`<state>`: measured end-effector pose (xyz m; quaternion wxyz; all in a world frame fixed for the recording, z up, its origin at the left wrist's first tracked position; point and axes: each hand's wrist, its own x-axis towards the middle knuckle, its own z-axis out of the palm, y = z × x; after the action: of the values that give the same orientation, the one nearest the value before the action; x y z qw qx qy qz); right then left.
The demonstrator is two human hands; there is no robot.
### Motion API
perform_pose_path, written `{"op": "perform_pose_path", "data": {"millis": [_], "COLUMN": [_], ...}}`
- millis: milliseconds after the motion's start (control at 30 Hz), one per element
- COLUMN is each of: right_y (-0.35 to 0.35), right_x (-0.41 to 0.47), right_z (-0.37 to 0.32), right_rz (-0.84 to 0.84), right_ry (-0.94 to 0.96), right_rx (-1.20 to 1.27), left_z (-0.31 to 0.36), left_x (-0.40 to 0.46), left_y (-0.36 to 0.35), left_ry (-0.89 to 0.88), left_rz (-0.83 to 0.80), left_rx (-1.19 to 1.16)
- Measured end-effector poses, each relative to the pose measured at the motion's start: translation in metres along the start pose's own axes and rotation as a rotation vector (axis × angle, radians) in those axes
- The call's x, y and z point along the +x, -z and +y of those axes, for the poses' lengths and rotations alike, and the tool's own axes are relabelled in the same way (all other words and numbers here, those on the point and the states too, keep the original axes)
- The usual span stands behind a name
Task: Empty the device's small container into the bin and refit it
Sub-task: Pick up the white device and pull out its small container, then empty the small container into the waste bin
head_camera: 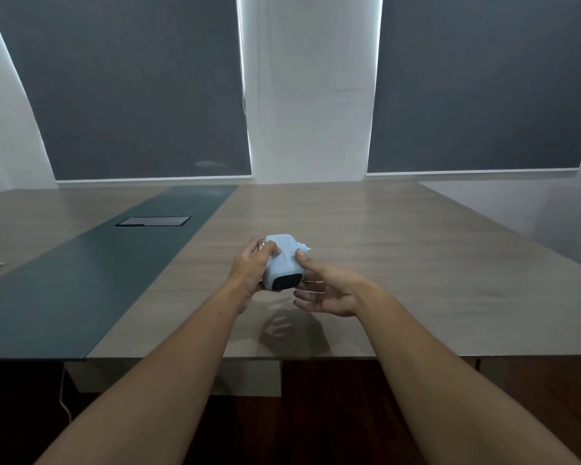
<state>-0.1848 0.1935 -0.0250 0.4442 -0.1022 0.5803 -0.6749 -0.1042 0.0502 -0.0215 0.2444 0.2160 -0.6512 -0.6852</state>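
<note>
Head view: pale blue device point(284, 261) held above the wooden desk point(399, 263), near its front edge. Left hand point(254, 270) clasped around the device's left side, right hand point(326, 290) loosely spread, thumb pressing its right side.

Two bare forearms reaching in from the bottom edge, no sleeves in view, no watch or bracelet at either wrist, left hand point(254, 268) uncovered and gloveless, right hand point(329, 292) likewise uncovered, fingers plain, nails short
</note>
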Motion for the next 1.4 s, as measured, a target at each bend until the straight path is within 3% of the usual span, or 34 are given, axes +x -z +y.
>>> {"op": "perform_pose_path", "data": {"millis": [367,567,733,900,1033,1167,1400], "right_y": [0.023,0.041,0.058,0.080,0.086,0.090,0.096], "right_x": [-0.011,-0.016,-0.019,-0.025,-0.024,-0.022,-0.027], "right_z": [0.002,0.004,0.003,0.004,0.015,0.025,0.026], "right_rz": [0.007,0.055,0.140,0.193,0.330,0.438,0.480], "right_ry": [-0.036,0.108,0.192,0.275,0.399,0.463,0.481], "right_rx": [0.261,0.349,0.275,0.130,-0.092,-0.206,-0.225], "left_z": [0.001,-0.003,-0.004,-0.011,-0.019,-0.026,-0.044], "left_x": [-0.006,-0.008,-0.012,-0.013,-0.018,-0.027,-0.036], "left_y": [-0.013,-0.011,-0.011,-0.004,-0.010,-0.015,-0.012], "left_ry": [-0.045,-0.032,-0.045,-0.057,-0.234,-0.326,-0.250], "left_rz": [-0.093,-0.108,-0.117,-0.008,0.172,0.221,0.233], "left_rx": [0.001,-0.003,0.038,0.092,0.381,0.581,0.698]}}
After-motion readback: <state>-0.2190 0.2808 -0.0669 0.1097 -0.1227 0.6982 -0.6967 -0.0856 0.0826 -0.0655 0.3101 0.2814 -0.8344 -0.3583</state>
